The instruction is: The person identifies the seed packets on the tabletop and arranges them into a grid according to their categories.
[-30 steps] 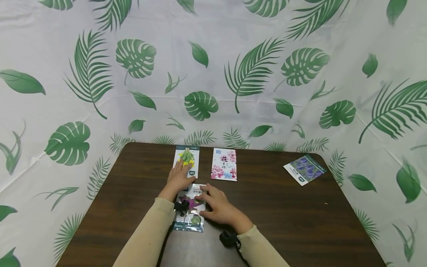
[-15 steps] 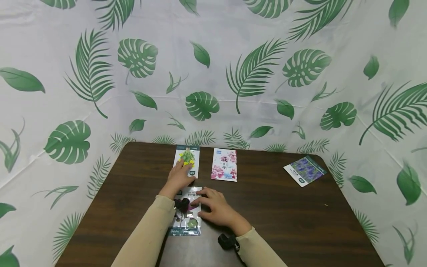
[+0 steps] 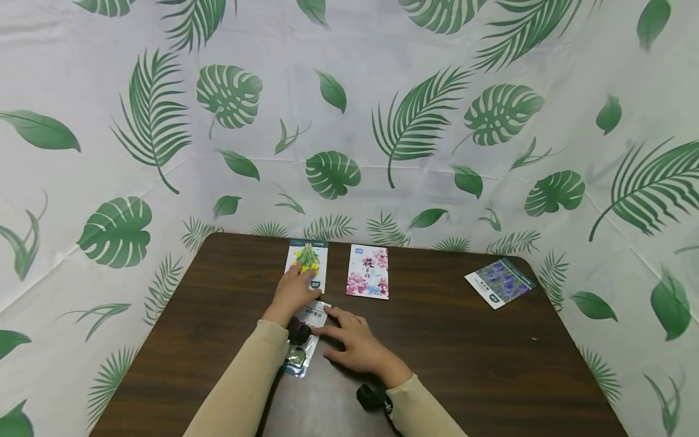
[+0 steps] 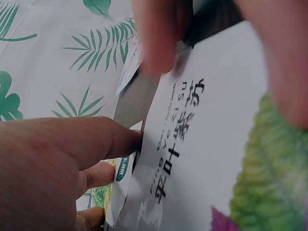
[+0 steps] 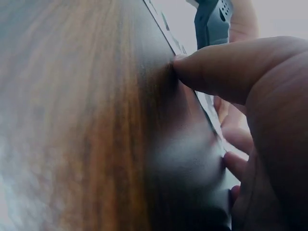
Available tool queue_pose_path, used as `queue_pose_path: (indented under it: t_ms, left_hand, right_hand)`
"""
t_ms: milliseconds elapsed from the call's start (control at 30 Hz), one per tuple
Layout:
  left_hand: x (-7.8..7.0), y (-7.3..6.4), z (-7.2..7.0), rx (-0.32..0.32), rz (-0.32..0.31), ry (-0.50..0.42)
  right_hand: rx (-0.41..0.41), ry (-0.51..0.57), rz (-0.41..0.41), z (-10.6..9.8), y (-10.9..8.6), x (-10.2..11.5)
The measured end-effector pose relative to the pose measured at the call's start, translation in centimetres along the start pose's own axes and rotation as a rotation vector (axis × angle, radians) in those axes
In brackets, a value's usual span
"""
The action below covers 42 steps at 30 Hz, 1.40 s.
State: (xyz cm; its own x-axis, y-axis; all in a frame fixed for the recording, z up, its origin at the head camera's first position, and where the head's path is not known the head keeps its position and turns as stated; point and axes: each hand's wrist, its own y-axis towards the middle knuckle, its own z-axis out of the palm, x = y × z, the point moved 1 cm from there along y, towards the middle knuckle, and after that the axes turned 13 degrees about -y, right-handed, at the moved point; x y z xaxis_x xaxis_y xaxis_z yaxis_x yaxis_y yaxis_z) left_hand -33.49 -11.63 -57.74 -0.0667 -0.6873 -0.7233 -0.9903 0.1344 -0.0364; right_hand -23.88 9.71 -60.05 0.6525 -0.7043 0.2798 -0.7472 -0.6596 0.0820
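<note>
My left hand (image 3: pixel 293 292) rests with spread fingers on a seed packet showing yellow flowers (image 3: pixel 321 267) near the table's back edge. Just in front of it lies a perilla seed packet (image 3: pixel 315 313), turned slightly; my left wrist and its black camera (image 3: pixel 298 332) cover part of it. My right hand (image 3: pixel 356 345) touches this packet's right side with loosely extended fingers. In the right wrist view, the thumb (image 5: pixel 211 67) meets the packet's edge. The left wrist view shows the perilla packet (image 4: pixel 192 139) close up, its upper edge beside the left fingers (image 4: pixel 96 175).
A pink-flower packet (image 3: pixel 367 271) lies right of the yellow-flower one. Farther right, a purple-flower packet (image 3: pixel 499 282) sits at an angle near the table's corner. The dark wooden table (image 3: pixel 448 346) ends at a leaf-patterned white cloth (image 3: pixel 262 200).
The perilla packet has slid left under the left wrist and turned clockwise, its lower end swinging left. The right fingers have followed its edge slightly leftward. The left hand has stayed on the yellow-flower packet.
</note>
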Motion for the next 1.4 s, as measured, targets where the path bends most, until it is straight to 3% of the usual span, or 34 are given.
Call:
queue_pose_path:
  t_ms: [333,967,1133,1267,1400]
  left_hand:
    - [-0.2,-0.3,0.2,-0.001,-0.007,-0.019]
    - [-0.4,-0.4,0.4,-0.030,-0.007,-0.028]
    - [0.3,0.0,0.5,-0.009,0.010,-0.047]
    - [0.8,0.0,0.6,-0.002,0.012,-0.057]
    - [1.0,0.0,0.6,-0.016,0.027,-0.072]
  right_hand:
    - [0.020,-0.032,-0.021,0.0,-0.1,-0.1]
    - [0.054,0.014,-0.023,-0.6,-0.2,0.1]
    - [0.054,0.215,-0.043,-1.1,-0.2,-0.5]
    - [0.056,0.461,-0.060,-1.3,-0.3,-1.6]
    - [0.025,0.722,-0.012,-1.4,-0.6,-2.8]
